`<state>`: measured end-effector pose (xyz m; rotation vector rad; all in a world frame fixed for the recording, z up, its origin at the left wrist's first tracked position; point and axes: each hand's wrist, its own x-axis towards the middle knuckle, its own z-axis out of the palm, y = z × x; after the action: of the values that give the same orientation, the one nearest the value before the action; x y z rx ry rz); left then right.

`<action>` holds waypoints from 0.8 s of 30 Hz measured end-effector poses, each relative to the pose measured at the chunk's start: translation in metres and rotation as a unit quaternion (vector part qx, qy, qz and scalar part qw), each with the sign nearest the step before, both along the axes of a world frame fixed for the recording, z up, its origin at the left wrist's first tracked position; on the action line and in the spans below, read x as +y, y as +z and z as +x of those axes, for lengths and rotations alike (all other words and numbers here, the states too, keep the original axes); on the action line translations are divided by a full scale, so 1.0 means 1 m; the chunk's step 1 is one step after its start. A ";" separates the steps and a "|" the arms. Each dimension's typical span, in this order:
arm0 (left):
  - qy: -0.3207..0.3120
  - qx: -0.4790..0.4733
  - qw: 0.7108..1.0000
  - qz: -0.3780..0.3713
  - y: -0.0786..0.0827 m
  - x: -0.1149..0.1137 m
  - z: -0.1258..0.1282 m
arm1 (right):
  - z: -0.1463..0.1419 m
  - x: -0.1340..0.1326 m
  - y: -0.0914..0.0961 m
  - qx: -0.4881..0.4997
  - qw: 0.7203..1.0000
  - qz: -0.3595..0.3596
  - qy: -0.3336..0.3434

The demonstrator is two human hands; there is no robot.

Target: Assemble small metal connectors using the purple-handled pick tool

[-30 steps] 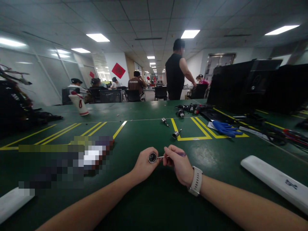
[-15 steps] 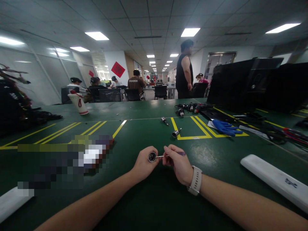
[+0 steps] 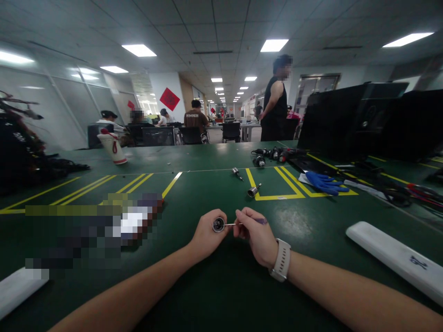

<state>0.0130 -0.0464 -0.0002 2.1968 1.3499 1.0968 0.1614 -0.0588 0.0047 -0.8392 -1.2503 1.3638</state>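
Note:
My left hand [image 3: 206, 233] is closed around a round, hollow metal cup-shaped part [image 3: 218, 224], its open end facing me. In my right hand [image 3: 255, 233] is a thin screwdriver [image 3: 263, 221] with a purplish handle, gripped between thumb and fingers. Its slim metal shaft reaches left to the cup's opening; I cannot make out what the tip touches inside. Beyond the hands, a metal cup with a shank [image 3: 254, 190] lies on the green table [image 3: 221, 286]. A smaller metal part with a shank [image 3: 237, 173] rests farther back.
Several dark metal tool parts [image 3: 268, 156] are heaped at the back. A blue glove [image 3: 324, 183] and cables [image 3: 398, 193] lie right. White bars [image 3: 398, 258] flank me. A paper cup [image 3: 113, 146] stands back left. Black cases [image 3: 349, 122] stand right. A person [image 3: 275, 103] stands beyond the table.
Both hands, the metal cup and the screwdriver keep nearly the same position. The standing person beyond the table has shifted to the right.

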 end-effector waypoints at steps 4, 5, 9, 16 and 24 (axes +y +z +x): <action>0.000 -0.002 1.000 -0.003 0.001 -0.001 0.000 | 0.001 0.000 0.000 0.007 1.000 0.000 0.000; 0.001 -0.001 1.000 -0.003 0.002 -0.001 0.000 | 0.001 -0.001 0.001 0.005 1.000 0.006 -0.003; 0.003 0.002 1.000 0.002 0.004 -0.002 0.002 | 0.004 -0.005 0.004 -0.043 0.997 0.067 -0.015; 0.002 0.006 1.000 0.004 0.004 -0.003 0.001 | 0.002 -0.002 0.003 0.014 1.000 -0.010 0.007; -0.006 0.002 1.000 0.000 0.001 -0.002 0.000 | 0.000 -0.001 0.003 0.034 0.998 -0.043 0.004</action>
<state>0.0129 -0.0479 0.0010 2.2056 1.3358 1.0884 0.1613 -0.0594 0.0078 -0.8395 -1.1504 1.4497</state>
